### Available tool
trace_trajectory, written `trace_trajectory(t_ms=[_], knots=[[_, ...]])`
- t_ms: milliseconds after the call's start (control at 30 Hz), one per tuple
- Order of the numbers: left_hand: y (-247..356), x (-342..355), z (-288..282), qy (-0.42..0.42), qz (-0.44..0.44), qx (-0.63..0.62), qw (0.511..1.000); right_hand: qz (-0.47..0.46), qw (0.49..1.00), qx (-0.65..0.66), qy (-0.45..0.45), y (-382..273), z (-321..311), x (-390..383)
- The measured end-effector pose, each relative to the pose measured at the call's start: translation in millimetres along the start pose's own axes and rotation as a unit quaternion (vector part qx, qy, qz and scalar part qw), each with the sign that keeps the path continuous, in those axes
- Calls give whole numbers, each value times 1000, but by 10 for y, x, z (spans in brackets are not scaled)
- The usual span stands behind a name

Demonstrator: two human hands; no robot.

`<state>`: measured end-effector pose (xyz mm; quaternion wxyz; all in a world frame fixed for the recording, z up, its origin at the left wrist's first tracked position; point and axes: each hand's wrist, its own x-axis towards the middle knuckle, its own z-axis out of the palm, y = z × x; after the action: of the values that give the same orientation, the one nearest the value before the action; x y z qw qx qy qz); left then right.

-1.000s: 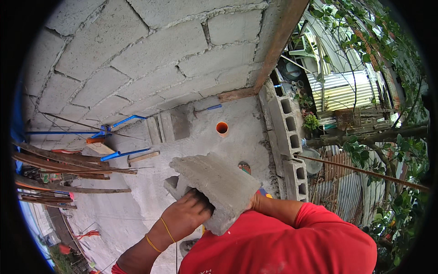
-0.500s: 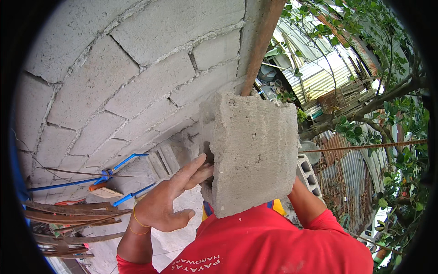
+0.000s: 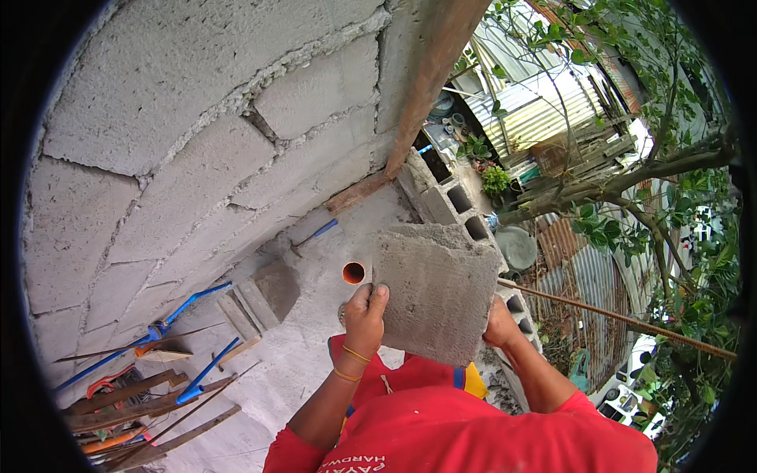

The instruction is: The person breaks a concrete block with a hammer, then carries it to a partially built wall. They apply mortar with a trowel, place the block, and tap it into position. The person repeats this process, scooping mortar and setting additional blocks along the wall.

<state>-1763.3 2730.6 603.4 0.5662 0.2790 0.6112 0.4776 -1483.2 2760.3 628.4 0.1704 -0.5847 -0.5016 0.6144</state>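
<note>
I hold a grey concrete block [image 3: 438, 292] upright in front of me with both hands. My left hand [image 3: 364, 318] grips its left edge, thumb on the face. My right hand [image 3: 500, 323] clasps its right edge from behind and is mostly hidden by the block. The block hangs over the end of a low row of hollow blocks [image 3: 457, 206] that runs away along the right. A red shirt fills the lower edge.
A tall block wall [image 3: 181, 134] rises at left with a rusty steel post [image 3: 430, 79] at its end. An orange pipe end [image 3: 354, 273] sticks out of the concrete floor. Blue pipes [image 3: 185, 303], loose blocks [image 3: 276, 285] and planks [image 3: 134, 402] lie at lower left. A rusty bar [image 3: 623, 322] crosses right.
The block has come down and away from my face, so it looks smaller and lower right. My view has tilted back toward the floor and the low block row.
</note>
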Motion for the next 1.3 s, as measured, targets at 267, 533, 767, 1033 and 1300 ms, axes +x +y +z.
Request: trace_trajectory(t_ms=[267, 533, 767, 1033, 1300], knots=[[-701, 1672, 1250, -61, -96, -159, 981, 34, 989, 64, 132, -490, -1053, 1021], [-813, 2998, 2119, -138, -170, -198, 955, -16, 983, 4, 185, -484, -1788, 2184], [-793, 3474, 2280, -121, -191, -111, 968, -3, 972, -158, 171, -326, -2193, 3307], [-1420, 2855, 859, -66, -288, 8, 955, -60, 954, -243, 163, -313, -2048, 3967], [-2043, 1170, -901, 83, -431, 143, 887, -29, 949, -272, 155, -403, -1956, 4218]])
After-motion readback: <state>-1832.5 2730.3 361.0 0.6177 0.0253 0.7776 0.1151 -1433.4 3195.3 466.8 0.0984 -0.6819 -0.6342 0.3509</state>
